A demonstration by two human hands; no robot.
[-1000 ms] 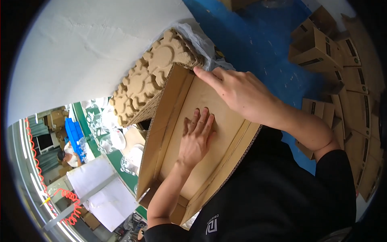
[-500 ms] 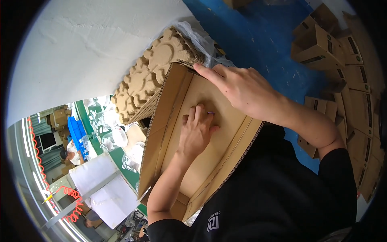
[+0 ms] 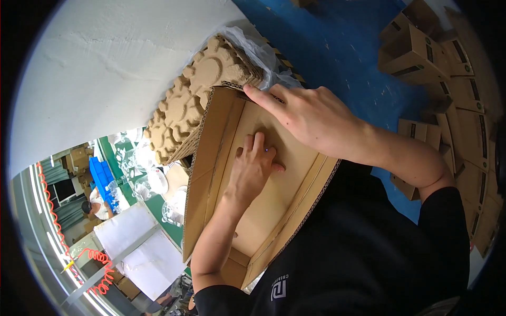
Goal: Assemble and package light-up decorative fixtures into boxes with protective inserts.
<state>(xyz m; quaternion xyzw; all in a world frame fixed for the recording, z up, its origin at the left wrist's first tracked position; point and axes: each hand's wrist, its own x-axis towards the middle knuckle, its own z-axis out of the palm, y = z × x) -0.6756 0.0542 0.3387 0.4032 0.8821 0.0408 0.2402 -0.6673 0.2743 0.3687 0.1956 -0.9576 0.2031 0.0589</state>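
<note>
An open cardboard box (image 3: 284,179) is tilted against my front, its hollow side facing me. Down inside it, my left hand (image 3: 251,166) presses its fingertips to the flat panel, fingers partly bent and thumb apart. A tiny bluish spot shows at one of its fingers, too small to make out. My right hand (image 3: 311,116) grips the box's far right edge; one finger stretches along the rim toward the upper corner, while the other fingers are partly hidden behind the wall.
Just beyond the box stand stacked moulded pulp trays (image 3: 211,71) beside clear plastic film (image 3: 247,45). At left, a green bench (image 3: 171,229) carries clear plastic parts and a blue bin (image 3: 101,176). A person (image 3: 97,205) is farther off. Several cartons (image 3: 421,58) line the right side.
My left hand has slid slightly toward the lower left over the panel, with its fingers more spread. The box and right hand have shifted a little left in view.
</note>
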